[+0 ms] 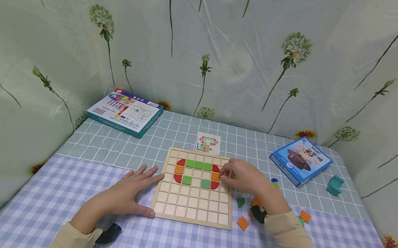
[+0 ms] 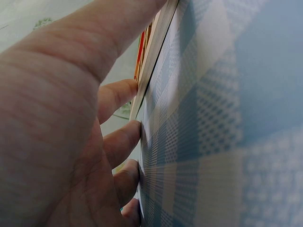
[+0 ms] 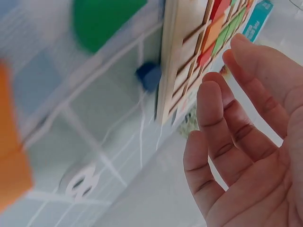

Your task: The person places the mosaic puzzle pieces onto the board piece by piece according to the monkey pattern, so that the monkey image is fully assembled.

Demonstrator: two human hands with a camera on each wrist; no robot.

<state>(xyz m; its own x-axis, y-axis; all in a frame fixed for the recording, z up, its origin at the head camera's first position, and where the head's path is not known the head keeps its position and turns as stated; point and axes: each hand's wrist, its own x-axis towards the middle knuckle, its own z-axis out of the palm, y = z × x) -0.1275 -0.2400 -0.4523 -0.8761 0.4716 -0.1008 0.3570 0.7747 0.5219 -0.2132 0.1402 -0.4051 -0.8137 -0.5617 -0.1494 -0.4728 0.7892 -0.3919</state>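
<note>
1. While my left hand [image 1: 131,190] lies with straight, spread fingers at the left edge of the wooden board [image 1: 193,201], it holds nothing; its index fingertip meets that edge and its thumb reaches the lower left corner.
2. My right hand [image 1: 242,175] is over the board's right edge, fingers loosely bent, thumb and index tips close together; the right wrist view shows nothing gripped between them. Whether a fingertip touches the right-hand orange square [image 1: 216,176], I cannot tell.
3. The board lies flat at the lower centre of the head frame. Its upper rows hold three green squares [image 1: 199,165] in a line between two red corner pieces [image 1: 181,162], an orange square at each side below, then two more red corners and two more green squares.
4. Just beyond the board's top edge, near the frame's centre, lies a small picture card [image 1: 208,143].
5. Right of the board are loose bits: a dark green piece [image 1: 240,202], an orange tile [image 1: 243,223] and another further right.
6. At the frame's left, mid-height, lies a white-and-teal box [image 1: 124,111]; at the right, a blue box [image 1: 301,160], with a teal block [image 1: 335,185] beside it.
</note>
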